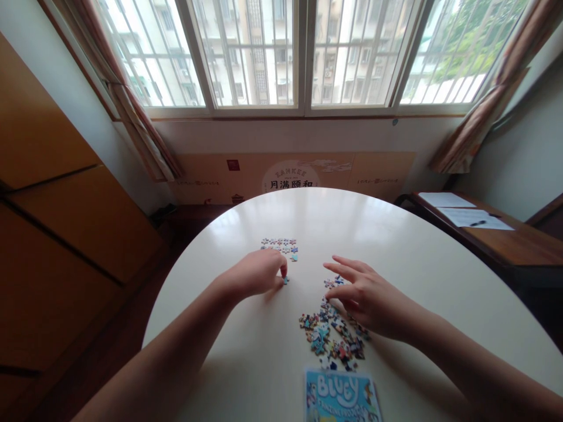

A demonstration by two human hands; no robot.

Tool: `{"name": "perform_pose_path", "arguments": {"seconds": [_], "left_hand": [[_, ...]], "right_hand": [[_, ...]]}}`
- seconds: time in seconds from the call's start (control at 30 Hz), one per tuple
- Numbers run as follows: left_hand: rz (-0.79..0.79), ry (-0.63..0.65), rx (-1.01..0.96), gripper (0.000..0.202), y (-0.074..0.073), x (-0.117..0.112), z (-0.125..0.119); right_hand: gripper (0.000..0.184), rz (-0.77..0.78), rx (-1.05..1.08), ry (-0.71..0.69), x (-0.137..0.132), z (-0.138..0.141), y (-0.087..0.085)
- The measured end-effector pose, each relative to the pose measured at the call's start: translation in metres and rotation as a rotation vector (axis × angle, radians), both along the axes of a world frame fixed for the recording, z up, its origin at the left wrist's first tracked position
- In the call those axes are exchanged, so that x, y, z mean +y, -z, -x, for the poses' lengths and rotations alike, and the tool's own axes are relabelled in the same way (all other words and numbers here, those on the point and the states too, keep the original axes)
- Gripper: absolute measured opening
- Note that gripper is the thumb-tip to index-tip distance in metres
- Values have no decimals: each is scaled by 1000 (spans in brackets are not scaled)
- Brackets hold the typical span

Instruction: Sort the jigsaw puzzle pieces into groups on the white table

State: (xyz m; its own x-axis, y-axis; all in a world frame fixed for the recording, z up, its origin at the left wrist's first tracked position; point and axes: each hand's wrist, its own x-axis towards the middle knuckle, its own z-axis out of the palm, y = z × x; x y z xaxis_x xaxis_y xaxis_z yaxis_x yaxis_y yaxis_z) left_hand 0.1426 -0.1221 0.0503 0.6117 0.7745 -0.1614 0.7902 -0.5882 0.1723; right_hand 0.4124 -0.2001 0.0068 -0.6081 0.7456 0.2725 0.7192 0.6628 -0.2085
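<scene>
While the bulk of the jigsaw pieces (pixel 336 340) lie in a loose heap nearer the person, others sit farther off in short rows (pixel 279 241), five along the top and the second partly hidden by the left hand (pixel 257 271). Small, flat and knobbly-edged, they mix turquoise, orange, white and near-black, overlapping at many angles in the heap. The left thumb and forefinger are drawn together on a pale-blue piece (pixel 285 281) just below the rows; whether it is clear of the tabletop cannot be told. Over the heap's far end, the right hand (pixel 365 296) has its fingers spread loosely apart, and whether its lowest fingertip touches a piece cannot be told. Beneath everything, the round white table (pixel 373 223) is smooth and glossy, catching soft window light. At its near side lies a flat, rectangular blue packet (pixel 342 404) with rounded white lettering
</scene>
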Motion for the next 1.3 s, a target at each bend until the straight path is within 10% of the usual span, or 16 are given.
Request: {"name": "perform_pose_path", "arguments": {"seconds": [0.57, 1.3], "left_hand": [[-203, -199, -53, 23, -5, 18, 18], [-140, -90, -77, 19, 5, 14, 3]], "right_hand": [[25, 36, -11, -7, 0, 0, -2], [29, 58, -8, -14, 0, 0, 2]]}}
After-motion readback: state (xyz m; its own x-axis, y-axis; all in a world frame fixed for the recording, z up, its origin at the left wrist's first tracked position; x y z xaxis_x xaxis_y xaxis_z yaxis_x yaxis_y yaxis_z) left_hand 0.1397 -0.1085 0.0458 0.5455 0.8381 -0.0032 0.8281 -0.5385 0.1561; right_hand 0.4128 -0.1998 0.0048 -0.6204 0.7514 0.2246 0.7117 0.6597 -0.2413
